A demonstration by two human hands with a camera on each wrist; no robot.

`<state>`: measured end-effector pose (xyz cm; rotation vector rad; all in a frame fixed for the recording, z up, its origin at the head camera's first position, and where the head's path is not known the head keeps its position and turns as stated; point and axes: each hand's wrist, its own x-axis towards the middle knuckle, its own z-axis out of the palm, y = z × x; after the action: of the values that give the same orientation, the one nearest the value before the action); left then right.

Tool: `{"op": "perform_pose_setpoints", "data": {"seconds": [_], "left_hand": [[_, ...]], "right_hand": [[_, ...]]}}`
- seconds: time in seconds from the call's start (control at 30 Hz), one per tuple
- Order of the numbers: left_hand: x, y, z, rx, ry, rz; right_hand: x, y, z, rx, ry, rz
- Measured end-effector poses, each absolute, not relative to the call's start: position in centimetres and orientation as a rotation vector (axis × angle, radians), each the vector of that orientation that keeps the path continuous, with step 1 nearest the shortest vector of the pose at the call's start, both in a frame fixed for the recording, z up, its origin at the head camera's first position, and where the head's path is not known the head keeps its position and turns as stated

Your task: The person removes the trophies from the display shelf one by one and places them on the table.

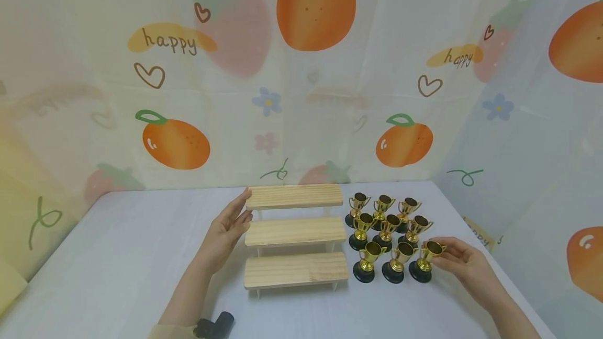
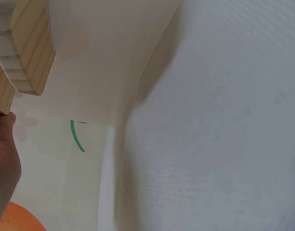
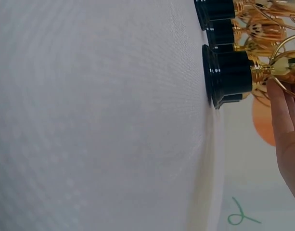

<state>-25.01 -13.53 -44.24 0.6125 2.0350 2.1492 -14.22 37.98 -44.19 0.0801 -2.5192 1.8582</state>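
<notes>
A three-step wooden display stand (image 1: pixel 296 233) stands mid-table, its light boards on clear supports. My left hand (image 1: pixel 225 234) is at its left side, the nearly straight fingers reaching the end of the top board (image 1: pixel 294 196). In the left wrist view, a fingertip meets a board end (image 2: pixel 2 94). To the right of the stand, small gold trophy cups on black bases stand upright in three rows of three. My right hand (image 1: pixel 464 266) is beside the front-right trophy (image 1: pixel 426 261), extended fingers at its handle. The right wrist view shows fingers (image 3: pixel 282 113) by that trophy's stem, above the black base (image 3: pixel 229 72).
A white cloth covers the table (image 1: pixel 155 234). Behind it and on the right hang printed curtains (image 1: pixel 330 103) with oranges and hearts. A dark wrist strap with a camera (image 1: pixel 216 325) sits on my left forearm. The trophies stand close together beside the stand.
</notes>
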Motion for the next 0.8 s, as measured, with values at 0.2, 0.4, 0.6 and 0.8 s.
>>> {"op": "perform_pose_setpoints", "data": {"seconds": [0.2, 0.4, 0.6, 0.8], "left_hand": [[-24.89, -13.49, -44.12, 0.614, 2.041, 2.148], [-24.87, -13.47, -44.1, 0.611, 2.04, 2.151], [-24.88, -13.5, -44.23, 0.613, 2.032, 2.157], [-24.86, -13.53, -44.2, 0.616, 2.018, 2.164]], "right_hand": [[-14.25, 38.02, -44.29, 0.104, -2.503, 1.916], [-14.28, 38.29, -44.59, 0.137, -2.465, 1.973], [-14.35, 38.31, -44.54, 0.061, -2.496, 1.963], [-14.32, 38.47, -44.52, 0.121, -2.475, 2.0]]}}
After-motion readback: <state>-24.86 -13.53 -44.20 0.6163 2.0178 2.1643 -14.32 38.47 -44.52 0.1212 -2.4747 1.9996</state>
